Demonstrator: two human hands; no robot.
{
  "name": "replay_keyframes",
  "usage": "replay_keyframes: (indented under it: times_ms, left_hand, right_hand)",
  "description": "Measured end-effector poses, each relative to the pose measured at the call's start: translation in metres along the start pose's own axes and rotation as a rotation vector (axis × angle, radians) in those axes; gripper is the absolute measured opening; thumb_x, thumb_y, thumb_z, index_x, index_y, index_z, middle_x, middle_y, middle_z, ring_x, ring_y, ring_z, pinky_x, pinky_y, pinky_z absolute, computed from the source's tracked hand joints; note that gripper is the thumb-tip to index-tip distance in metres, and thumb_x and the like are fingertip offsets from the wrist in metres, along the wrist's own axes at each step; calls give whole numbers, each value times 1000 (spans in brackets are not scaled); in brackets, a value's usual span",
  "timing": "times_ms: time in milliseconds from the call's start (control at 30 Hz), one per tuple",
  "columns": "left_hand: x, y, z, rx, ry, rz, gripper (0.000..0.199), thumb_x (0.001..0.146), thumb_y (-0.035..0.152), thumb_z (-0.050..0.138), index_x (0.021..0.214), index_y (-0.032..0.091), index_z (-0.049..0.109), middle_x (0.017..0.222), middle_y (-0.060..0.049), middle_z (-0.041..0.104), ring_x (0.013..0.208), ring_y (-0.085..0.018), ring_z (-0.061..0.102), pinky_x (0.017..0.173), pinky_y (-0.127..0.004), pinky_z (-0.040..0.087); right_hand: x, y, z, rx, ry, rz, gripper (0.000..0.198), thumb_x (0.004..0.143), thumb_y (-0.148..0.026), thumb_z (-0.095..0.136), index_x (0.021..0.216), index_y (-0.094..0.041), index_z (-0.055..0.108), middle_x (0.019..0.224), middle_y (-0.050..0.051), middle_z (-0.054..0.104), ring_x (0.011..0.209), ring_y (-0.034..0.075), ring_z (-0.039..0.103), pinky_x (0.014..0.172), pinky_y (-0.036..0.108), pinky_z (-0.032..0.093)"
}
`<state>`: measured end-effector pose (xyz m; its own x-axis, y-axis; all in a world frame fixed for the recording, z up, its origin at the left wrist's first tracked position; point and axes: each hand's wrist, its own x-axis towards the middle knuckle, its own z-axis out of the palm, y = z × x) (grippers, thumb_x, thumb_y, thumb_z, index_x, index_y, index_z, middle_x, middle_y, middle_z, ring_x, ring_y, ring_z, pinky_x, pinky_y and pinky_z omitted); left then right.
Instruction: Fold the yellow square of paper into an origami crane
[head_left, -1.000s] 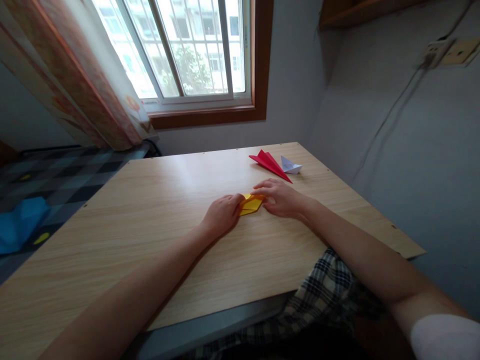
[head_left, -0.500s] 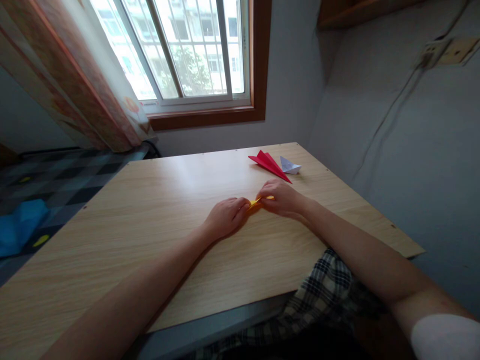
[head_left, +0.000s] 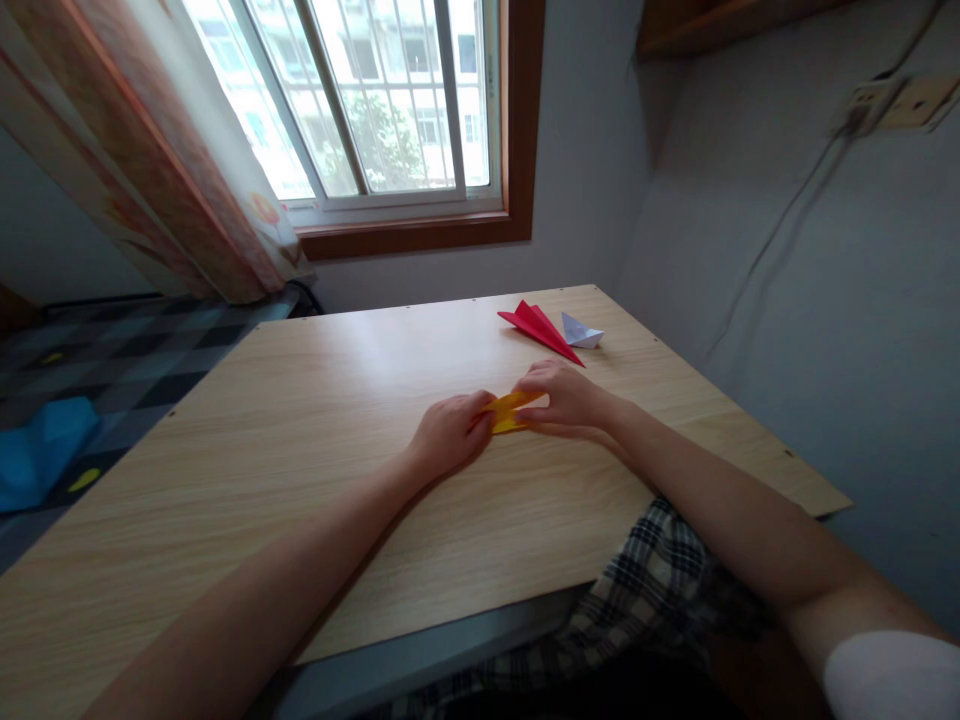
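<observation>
A small piece of folded yellow paper (head_left: 508, 411) is between my hands, over the middle of the wooden table (head_left: 337, 400). My left hand (head_left: 451, 432) is closed on its left end, with the thumb and fingers pressed together. At the other end, my right hand (head_left: 561, 395) grips the paper with thumb and fingers set somewhat apart. The paper's two layers stand a little apart between the hands. Just beyond my right hand lie a red paper plane (head_left: 538, 330) and a small white folded paper boat (head_left: 581, 332), side by side.
A blue folded paper (head_left: 41, 450) rests on the checked cloth (head_left: 135, 340) left of the table. Behind the table are a window (head_left: 375, 110) and a curtain (head_left: 172, 150). A cord (head_left: 780, 225) hangs from the socket on the right wall.
The yellow paper has been turned and spread, so more of its face shows between my hands. My right thumb has moved away from the fingers. The red and white papers stay put.
</observation>
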<state>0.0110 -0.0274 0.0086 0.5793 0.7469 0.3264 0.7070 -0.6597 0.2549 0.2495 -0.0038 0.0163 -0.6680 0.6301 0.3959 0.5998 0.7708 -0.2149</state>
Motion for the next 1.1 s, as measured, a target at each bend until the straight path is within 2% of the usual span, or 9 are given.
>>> replay_keyframes:
  times_ms: [100, 267, 400, 567, 667, 767, 867, 1000, 1100]
  left_hand:
    - [0, 1, 0, -20, 21, -23, 18, 93, 24, 48, 96, 19, 65, 81, -4, 70, 70, -19, 62, 65, -29, 42]
    - [1, 1, 0, -82, 59, -63, 19, 92, 22, 49, 97, 19, 66, 80, -3, 70, 66, -17, 60, 63, -28, 40]
    - [2, 0, 1, -139, 71, -97, 16, 91, 22, 51, 96, 19, 66, 77, -2, 69, 62, -15, 57, 59, -27, 38]
    - [2, -3, 1, -222, 56, -56, 15, 93, 27, 54, 95, 19, 67, 80, -2, 71, 63, -14, 58, 59, -26, 39]
    - [1, -4, 2, -281, 31, -18, 19, 91, 36, 61, 98, 19, 68, 84, -2, 73, 67, -14, 60, 61, -25, 42]
    - [1, -4, 4, -305, 37, -46, 15, 87, 30, 63, 96, 20, 70, 83, -1, 73, 67, -14, 61, 62, -25, 43]
    - [2, -5, 7, -445, 41, -93, 16, 85, 25, 60, 94, 20, 71, 85, -1, 73, 71, -14, 63, 65, -25, 46]
    - [6, -6, 6, -731, 16, -184, 24, 80, 37, 64, 92, 17, 69, 86, -3, 72, 75, -17, 64, 66, -26, 49]
    - [8, -5, 3, -800, -3, -255, 27, 77, 39, 66, 90, 16, 68, 83, -3, 71, 73, -17, 63, 65, -26, 49]
  right_hand:
    - [1, -2, -2, -17, -29, -9, 28, 81, -41, 80, 96, -18, 73, 86, 6, 72, 81, 20, 62, 78, 32, 38]
    - [1, -5, -4, -35, -44, -16, 23, 85, -39, 75, 91, -18, 71, 80, 5, 69, 74, 18, 59, 72, 30, 36]
    - [2, -7, -5, -34, -40, -26, 35, 79, -48, 79, 95, -18, 70, 83, 5, 70, 74, 19, 58, 71, 30, 35]
    - [2, -9, -3, -77, -48, 58, 11, 88, -29, 70, 86, -19, 71, 75, 4, 70, 68, 16, 56, 66, 29, 33]
    - [2, -8, -3, -19, -51, 70, 9, 88, -22, 65, 83, -20, 72, 73, 2, 71, 66, 15, 57, 65, 28, 34]
    - [1, -6, -3, 32, -52, 73, 9, 87, -20, 65, 84, -20, 74, 74, 2, 72, 66, 14, 57, 65, 27, 35]
    - [0, -5, -5, 98, -53, 101, 8, 86, -20, 67, 87, -19, 75, 76, 2, 72, 68, 14, 58, 64, 25, 36]
    - [0, -4, -8, 140, -48, 113, 10, 88, -24, 67, 90, -19, 75, 78, 2, 72, 70, 14, 59, 64, 25, 37]
    - [1, -4, -10, 108, -45, 110, 12, 89, -26, 66, 90, -18, 75, 76, 3, 70, 69, 14, 56, 64, 26, 35]
